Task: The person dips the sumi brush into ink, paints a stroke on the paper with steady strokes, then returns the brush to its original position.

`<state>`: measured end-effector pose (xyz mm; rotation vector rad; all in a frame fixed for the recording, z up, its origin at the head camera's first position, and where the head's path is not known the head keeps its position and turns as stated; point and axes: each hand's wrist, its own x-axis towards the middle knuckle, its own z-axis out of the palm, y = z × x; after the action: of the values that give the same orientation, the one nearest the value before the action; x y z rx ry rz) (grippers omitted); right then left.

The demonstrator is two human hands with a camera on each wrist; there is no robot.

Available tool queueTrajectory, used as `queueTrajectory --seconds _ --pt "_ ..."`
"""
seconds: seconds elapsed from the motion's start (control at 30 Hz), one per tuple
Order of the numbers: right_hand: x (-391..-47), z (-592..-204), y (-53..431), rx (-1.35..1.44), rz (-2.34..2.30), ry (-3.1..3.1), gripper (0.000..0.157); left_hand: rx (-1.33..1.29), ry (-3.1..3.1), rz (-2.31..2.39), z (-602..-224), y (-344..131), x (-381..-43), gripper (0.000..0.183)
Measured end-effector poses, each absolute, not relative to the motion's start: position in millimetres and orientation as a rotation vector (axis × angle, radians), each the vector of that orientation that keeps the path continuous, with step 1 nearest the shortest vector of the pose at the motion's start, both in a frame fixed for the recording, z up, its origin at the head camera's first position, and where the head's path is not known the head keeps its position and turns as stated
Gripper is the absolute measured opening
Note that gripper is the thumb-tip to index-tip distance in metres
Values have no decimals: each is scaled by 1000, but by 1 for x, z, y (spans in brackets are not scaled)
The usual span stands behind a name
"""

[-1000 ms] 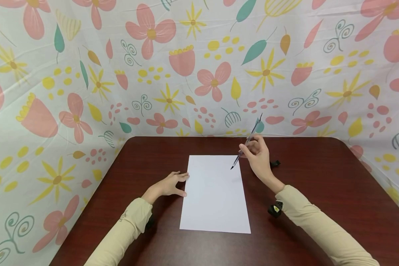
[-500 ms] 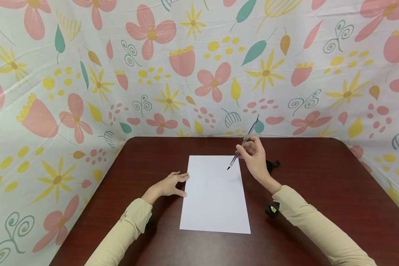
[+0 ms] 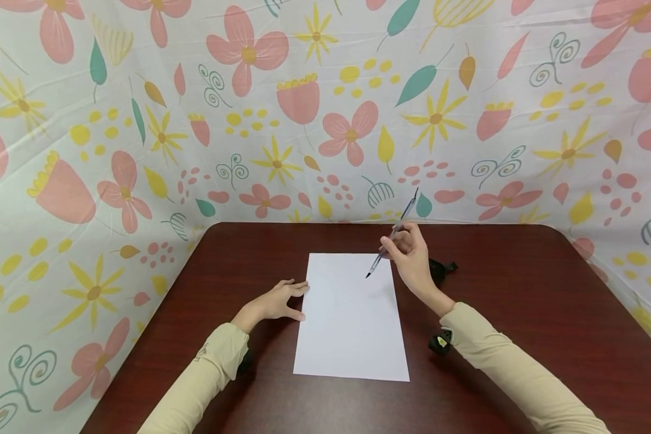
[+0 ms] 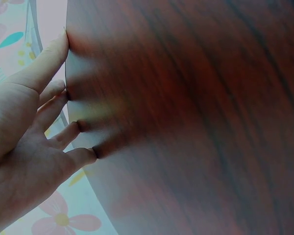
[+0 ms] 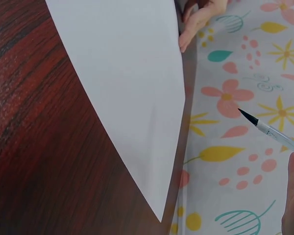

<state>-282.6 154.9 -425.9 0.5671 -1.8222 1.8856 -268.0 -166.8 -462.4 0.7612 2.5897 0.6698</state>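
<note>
A blank white sheet of paper [image 3: 347,325] lies on the dark red-brown table. My right hand [image 3: 412,259] pinches a slim brush pen [image 3: 377,263] with a see-through barrel. Its black tip points down over the upper right of the sheet; the other end slants up to the right. In the right wrist view the black-tipped pen [image 5: 269,130] stands apart from the paper. My left hand [image 3: 276,301] rests at the sheet's left edge with fingers spread. In the left wrist view the fingertips of that hand [image 4: 29,117] touch down along the edge.
A small black object [image 3: 439,271] sits on the table behind my right hand, partly hidden. Black wrist cameras hang under both cuffs, the right one [image 3: 440,342] close above the table. A flower-patterned cloth [image 3: 352,132] stands behind and left of the table [image 3: 510,289].
My right hand has drifted slightly left with the brush pen, so the tip has shifted left above the sheet. More of the black object shows. The left hand and paper have stayed still.
</note>
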Motion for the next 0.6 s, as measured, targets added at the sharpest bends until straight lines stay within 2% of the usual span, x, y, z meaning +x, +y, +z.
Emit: queueTrajectory --seconds 0.13,0.37,0.6 --pt "-282 -426 153 543 1886 -1848 30 752 2589 677 -462 -167 -267 76" --pt "-262 -403 144 505 1873 -1920 28 752 2584 679 -461 -166 -266 76" --pt "-262 -404 141 528 1879 -1920 28 746 2592 678 -462 -166 -266 76"
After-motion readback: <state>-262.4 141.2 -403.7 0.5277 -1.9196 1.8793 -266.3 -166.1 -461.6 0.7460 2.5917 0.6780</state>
